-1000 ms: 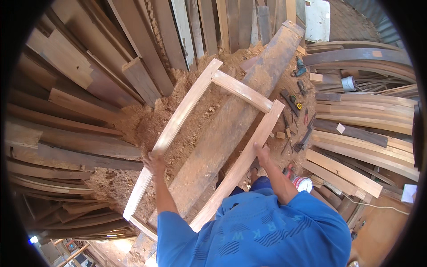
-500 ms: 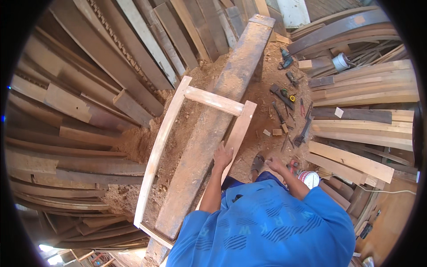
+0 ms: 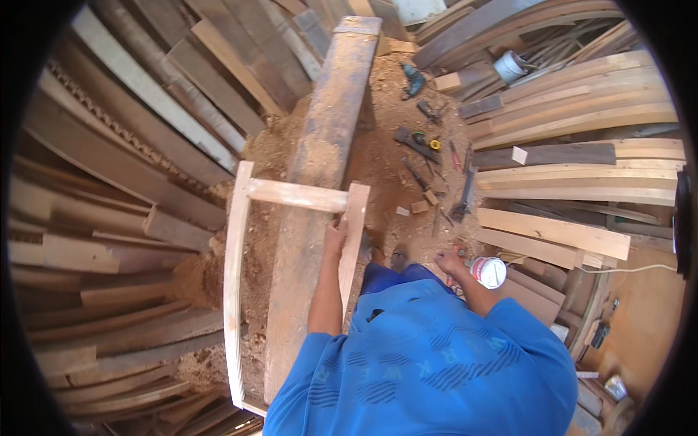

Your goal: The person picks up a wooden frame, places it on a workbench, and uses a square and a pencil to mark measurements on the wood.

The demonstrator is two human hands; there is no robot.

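A pale wooden frame (image 3: 235,291), with two long rails joined by a crosspiece (image 3: 298,195), lies across a long dusty bench plank (image 3: 299,283). My left hand (image 3: 335,236) is closed round the frame's right rail (image 3: 354,225), just below the crosspiece. Off to the right, my right hand (image 3: 449,260) hangs low with its fingers curled. A red tool (image 3: 459,251) shows right beside it, partly covered by the hand and forearm. Whether those fingers hold anything is hidden. The frame's near end goes out of sight beside my blue shirt.
Sawdust and tools litter the ground right of the bench, including a green power drill (image 3: 413,80), a yellow tape measure (image 3: 435,144) and a dark metal tool (image 3: 463,196). A white bucket (image 3: 488,272) stands by my right forearm. Stacked boards (image 3: 131,182) line both sides.
My left hand has gone from resting on the right rail with fingers extended to gripping it nearer the crosspiece. My right hand has come beside the red tool. The whole view has turned.
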